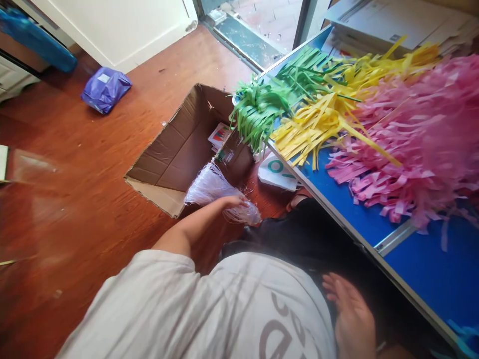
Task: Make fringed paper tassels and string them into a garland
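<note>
My left hand [235, 202] reaches down beside my leg and is closed on a bundle of thin white strips [215, 192] that trails out of an open cardboard box [175, 149] on the floor. My right hand [350, 311] rests near my lap with its fingers stretched out, holding nothing. On the blue table [430, 269] to my right lie piles of cut paper fringe: green [269, 99], yellow [329, 112] and pink [422, 134].
The box holds some printed papers [220, 135]. A white bag with green print [279, 172] lies on the wooden floor under the table edge. A purple bag [106, 89] lies further off near a white door. Stacked cardboard sheets [392, 25] sit behind the fringe.
</note>
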Action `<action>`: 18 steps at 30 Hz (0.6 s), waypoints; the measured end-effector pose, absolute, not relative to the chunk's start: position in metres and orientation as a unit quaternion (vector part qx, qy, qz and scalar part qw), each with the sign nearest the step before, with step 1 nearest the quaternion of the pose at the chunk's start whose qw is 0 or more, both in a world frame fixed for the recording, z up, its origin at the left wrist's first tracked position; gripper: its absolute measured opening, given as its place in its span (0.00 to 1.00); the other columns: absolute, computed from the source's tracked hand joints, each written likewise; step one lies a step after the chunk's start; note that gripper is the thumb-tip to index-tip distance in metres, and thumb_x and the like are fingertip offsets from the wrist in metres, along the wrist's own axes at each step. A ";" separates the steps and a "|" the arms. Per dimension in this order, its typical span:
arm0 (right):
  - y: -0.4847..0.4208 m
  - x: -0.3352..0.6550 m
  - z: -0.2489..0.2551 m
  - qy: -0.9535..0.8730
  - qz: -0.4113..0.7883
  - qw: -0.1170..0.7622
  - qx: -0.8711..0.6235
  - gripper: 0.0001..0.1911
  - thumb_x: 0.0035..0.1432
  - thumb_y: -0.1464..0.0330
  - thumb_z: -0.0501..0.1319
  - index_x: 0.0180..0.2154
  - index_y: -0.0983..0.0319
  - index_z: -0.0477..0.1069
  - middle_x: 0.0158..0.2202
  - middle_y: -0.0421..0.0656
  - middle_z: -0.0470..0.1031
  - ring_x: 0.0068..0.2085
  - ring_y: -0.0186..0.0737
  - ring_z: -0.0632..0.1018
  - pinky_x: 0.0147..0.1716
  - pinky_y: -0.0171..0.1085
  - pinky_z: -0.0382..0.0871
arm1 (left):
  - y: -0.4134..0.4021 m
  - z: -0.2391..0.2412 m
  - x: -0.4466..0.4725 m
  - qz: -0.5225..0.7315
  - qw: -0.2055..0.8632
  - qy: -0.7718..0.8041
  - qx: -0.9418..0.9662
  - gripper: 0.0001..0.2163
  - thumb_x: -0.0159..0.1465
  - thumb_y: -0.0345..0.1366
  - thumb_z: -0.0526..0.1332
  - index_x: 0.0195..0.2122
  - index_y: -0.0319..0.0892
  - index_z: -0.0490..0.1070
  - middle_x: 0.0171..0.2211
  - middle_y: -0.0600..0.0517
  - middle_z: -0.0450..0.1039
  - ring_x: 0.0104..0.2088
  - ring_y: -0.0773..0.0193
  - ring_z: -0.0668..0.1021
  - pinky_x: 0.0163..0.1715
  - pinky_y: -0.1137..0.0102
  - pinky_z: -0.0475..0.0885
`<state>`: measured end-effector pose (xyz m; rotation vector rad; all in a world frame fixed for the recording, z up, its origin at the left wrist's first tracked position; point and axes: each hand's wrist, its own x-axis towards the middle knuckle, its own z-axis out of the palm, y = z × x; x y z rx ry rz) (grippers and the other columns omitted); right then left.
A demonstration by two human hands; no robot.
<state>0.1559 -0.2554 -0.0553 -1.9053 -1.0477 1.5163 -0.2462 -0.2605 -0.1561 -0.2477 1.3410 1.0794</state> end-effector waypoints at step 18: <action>-0.213 0.018 -0.035 -0.591 0.646 0.190 -0.445 0.23 0.54 0.52 0.65 0.40 0.64 0.80 0.28 0.44 0.80 0.24 0.37 0.75 0.26 0.36 0.68 | -0.290 -0.044 -0.232 0.608 0.662 0.438 0.015 0.07 0.65 0.29 0.57 0.30 0.37 0.70 0.21 0.52 0.70 0.22 0.64 0.76 0.31 0.68 0.75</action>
